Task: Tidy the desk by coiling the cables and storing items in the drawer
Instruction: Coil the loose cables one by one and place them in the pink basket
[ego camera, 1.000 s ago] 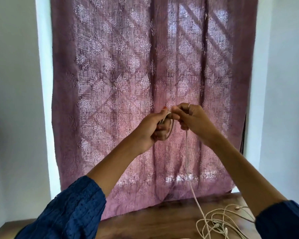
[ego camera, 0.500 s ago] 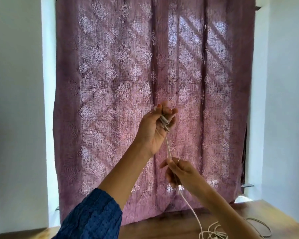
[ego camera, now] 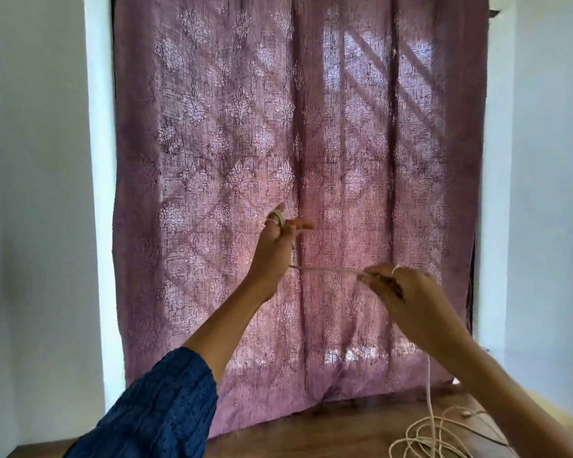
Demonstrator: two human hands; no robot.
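Wooden worktop runs along the bottom, with loose loops of cable heaped at its right. From there the cable rises to the right hand, whose grip pinches it, then stretches taut across to the left hand, fingers raised with turns wound round them. Behind hangs a mauve patterned curtain.

surface: wooden desk | on it: loose tangle of white cable, at the right near edge
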